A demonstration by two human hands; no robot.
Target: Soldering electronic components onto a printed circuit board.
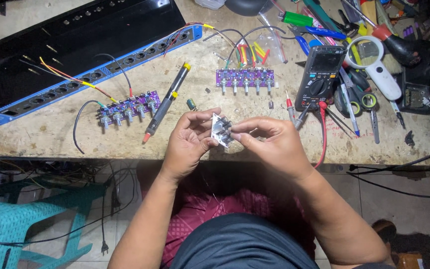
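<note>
The small metal-backed component (221, 130), a silvery plate with dark parts on one face, is held in the air just above the near edge of the surface (51, 134), pinched between both hands. The left hand (189, 142) closes its grip on the plate's left edge and the right hand (274, 144) closes fingertips on the dark side. It looks light and stiff, probably with thin legs that bend easily (its detail is too small to tell), so the plate edges seem the safest hold. Farther back lie a soldering iron (162, 107), two purple knob boards (128, 109) (246, 78), a multimeter (318, 74) and a blue-edged black panel (90, 45).
</note>
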